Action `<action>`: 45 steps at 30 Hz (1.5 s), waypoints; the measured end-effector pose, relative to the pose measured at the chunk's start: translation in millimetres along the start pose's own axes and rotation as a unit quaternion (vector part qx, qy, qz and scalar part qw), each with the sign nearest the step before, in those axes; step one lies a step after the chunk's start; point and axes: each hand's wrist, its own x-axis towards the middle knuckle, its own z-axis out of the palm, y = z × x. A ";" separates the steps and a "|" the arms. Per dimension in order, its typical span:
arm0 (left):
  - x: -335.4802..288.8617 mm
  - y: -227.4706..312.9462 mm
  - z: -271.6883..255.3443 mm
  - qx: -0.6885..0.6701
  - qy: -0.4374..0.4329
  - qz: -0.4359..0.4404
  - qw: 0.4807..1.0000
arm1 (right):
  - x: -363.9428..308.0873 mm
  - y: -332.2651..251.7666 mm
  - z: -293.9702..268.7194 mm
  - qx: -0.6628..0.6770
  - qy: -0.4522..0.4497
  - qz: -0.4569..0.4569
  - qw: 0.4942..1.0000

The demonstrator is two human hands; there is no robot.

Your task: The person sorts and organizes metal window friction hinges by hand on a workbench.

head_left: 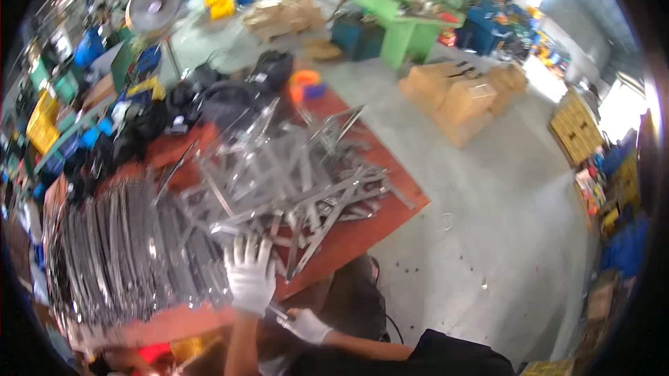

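Note:
My left hand [251,278], in a white glove, lies with its fingers spread at the right end of a row of tightly packed grey metal strips [118,243]. Just beyond its fingertips begins a loose, tangled heap of shiny metal strips [293,174]. Lower and to the right, close to my body, my right hand [310,327] also wears a white glove. Its fingers are closed on a thin metal piece [277,310] that runs toward my left wrist. Most of that piece is hidden, and the picture is blurred, so its exact kind is unclear.
The red tabletop [397,212] carries both metal piles. Black bundles [230,101] and an orange ring-shaped roll [304,82] sit along its far side. Beyond stand a fan [155,8], brown cardboard [460,97] on the grey floor and a green machine [411,34].

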 end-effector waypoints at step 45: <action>-56.7 -66.2 -52.4 0.158 -0.004 -0.213 0.964 | 92.1 -184.2 -283.4 -0.772 0.104 -0.218 0.588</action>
